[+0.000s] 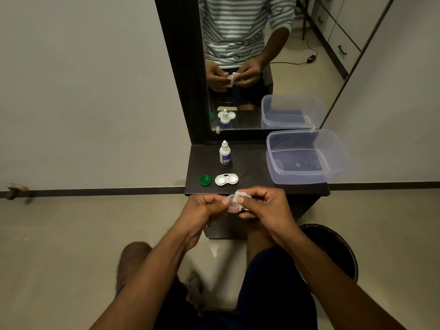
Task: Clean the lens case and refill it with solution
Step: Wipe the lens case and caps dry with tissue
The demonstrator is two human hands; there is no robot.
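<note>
The white lens case (226, 180) lies open on the dark shelf (257, 163), both wells uncovered. A green cap (205, 180) rests to its left. Behind them stands the small white solution bottle (224, 153), upright, without a cap on its nozzle. In front of the shelf edge my left hand (202, 209) pinches a pale round cap (232, 203). My right hand (264, 206) presses a crumpled white tissue (241, 195) into that cap.
A clear plastic tub (307, 158) holding some water sits on the right of the shelf. A mirror (273, 63) rises behind the shelf. A dark round bin (338, 248) stands on the floor at the right, beside my knees.
</note>
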